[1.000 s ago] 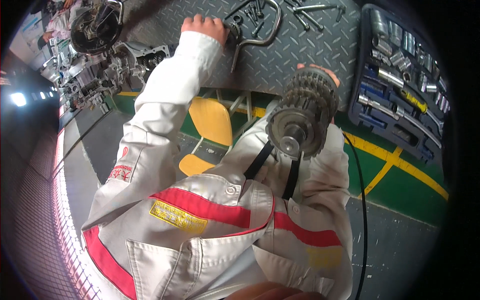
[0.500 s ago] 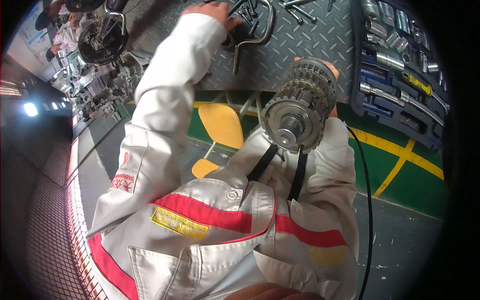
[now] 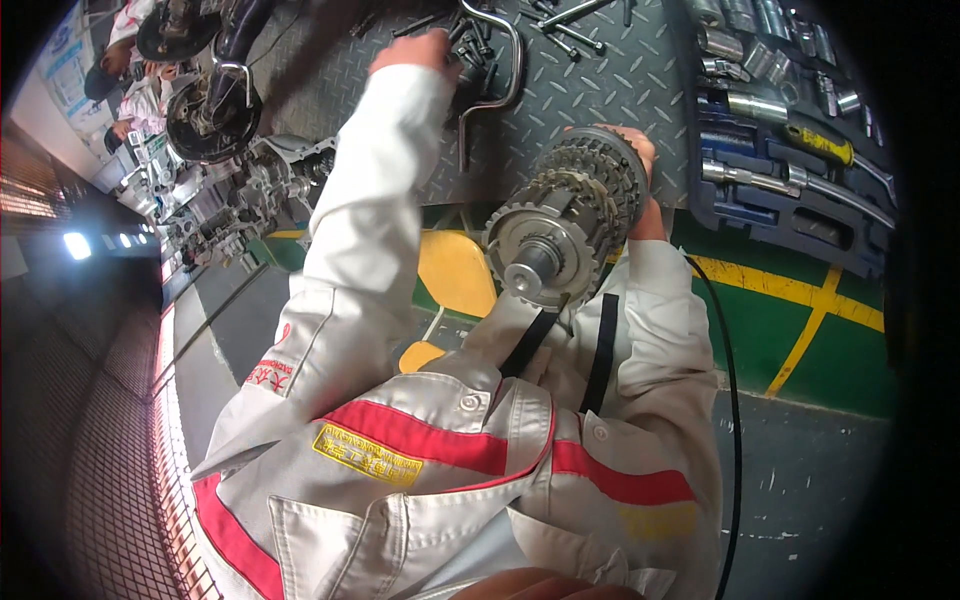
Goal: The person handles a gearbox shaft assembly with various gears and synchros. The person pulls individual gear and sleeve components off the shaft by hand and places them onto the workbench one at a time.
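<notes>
My right hand (image 3: 640,152) is closed round the far end of a gear shaft (image 3: 570,215), a metal shaft stacked with toothed gears. Its near end tilts down toward me, in front of the bench edge. Over the bench my left hand (image 3: 415,52) shows its back, and its fingers are mostly hidden. Right beside it lie several bolts (image 3: 478,42), a dark part (image 3: 468,90) and a bent metal crank handle (image 3: 517,65). Whether my left hand holds anything is not visible.
A blue socket tool case (image 3: 790,205) lies at the right of the patterned metal bench (image 3: 600,90). More long bolts (image 3: 570,25) lie at the back. Metal castings (image 3: 215,190) crowd the left, with people beyond. A yellow stool (image 3: 455,270) stands below the bench; a black cable (image 3: 735,400) hangs at right.
My left hand has drawn back a little toward me, its fingers now less visible. The gear shaft in my right hand has shifted slightly left. The whole view has also moved somewhat.
</notes>
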A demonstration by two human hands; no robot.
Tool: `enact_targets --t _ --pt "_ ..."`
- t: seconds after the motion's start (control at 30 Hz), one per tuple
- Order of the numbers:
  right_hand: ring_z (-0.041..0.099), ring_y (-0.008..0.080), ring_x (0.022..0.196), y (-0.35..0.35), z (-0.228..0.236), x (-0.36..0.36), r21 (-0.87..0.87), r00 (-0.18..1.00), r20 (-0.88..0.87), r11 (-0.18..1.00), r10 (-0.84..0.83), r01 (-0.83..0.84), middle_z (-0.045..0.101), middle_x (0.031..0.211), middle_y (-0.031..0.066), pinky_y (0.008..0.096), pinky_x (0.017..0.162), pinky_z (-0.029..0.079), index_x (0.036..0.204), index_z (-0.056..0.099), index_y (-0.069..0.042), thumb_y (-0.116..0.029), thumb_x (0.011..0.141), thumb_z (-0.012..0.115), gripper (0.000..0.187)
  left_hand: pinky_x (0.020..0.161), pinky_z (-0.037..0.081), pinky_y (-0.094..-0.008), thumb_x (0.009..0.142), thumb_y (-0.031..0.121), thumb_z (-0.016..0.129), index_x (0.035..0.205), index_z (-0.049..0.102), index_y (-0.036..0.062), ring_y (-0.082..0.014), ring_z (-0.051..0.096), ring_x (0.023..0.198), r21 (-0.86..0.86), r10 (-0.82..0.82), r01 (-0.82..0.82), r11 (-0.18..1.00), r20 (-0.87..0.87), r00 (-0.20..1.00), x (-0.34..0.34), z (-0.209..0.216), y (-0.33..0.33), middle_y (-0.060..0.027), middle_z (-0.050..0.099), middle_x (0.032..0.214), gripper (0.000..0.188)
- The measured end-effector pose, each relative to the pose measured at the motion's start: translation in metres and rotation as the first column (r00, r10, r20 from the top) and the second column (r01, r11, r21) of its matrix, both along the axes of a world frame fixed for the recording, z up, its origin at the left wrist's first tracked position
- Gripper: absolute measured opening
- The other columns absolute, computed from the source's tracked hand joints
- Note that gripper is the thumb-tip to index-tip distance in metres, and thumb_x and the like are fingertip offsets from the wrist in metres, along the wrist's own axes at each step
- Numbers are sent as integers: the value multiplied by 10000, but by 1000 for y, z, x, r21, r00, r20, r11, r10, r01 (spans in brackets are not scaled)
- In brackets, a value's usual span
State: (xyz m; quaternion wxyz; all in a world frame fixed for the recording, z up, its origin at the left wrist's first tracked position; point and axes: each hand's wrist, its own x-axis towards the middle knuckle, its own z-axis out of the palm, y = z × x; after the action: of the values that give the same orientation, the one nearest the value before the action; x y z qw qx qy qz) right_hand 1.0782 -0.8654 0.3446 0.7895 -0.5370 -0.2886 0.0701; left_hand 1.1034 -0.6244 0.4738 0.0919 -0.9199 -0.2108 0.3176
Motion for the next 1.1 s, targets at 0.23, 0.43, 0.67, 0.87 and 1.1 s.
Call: enact_targets --t 0.23,0.43,0.67,0.87,1.1 --pt "514 301 499 -6 21 9 -117 994 104 993 -15 28 483 570 120 351 464 391 612 486 6 -64 621 634 164 665 504 -272 645 40 793 913 659 -19 -199 626 760 -710 349 374 597 649 676 -55 182 -82 -135 646 891 305" --pt "550 293 519 -2 31 11 -133 995 88 991 43 -31 532 598 115 333 484 432 640 539 3 -67 588 673 160 531 423 -240 572 83 833 968 700 20 -151 545 647 -570 129 363 737 646 753 -61 186 -111 -79 569 798 422" --pt "537 299 514 -1 34 11 -183 987 149 982 68 -40 526 597 115 339 465 419 630 527 3 -70 572 670 171 643 445 -251 544 29 828 963 662 -56 -192 573 709 -589 159 350 728 642 750 -74 190 -108 -135 595 831 458" --pt "530 310 514 0 30 9 -216 982 164 975 90 -54 519 600 121 344 469 423 640 525 2 -77 559 676 188 686 460 -279 558 10 814 946 654 -58 -211 593 769 -620 206 276 735 592 779 -88 194 -110 -157 619 875 425" --pt "544 304 530 0 27 9 -188 984 154 981 86 -56 535 613 116 339 484 427 646 531 0 -82 556 687 198 752 467 -298 610 -39 785 959 648 -65 -225 592 830 -613 298 168 772 584 755 -90 183 -119 -157 618 900 377"
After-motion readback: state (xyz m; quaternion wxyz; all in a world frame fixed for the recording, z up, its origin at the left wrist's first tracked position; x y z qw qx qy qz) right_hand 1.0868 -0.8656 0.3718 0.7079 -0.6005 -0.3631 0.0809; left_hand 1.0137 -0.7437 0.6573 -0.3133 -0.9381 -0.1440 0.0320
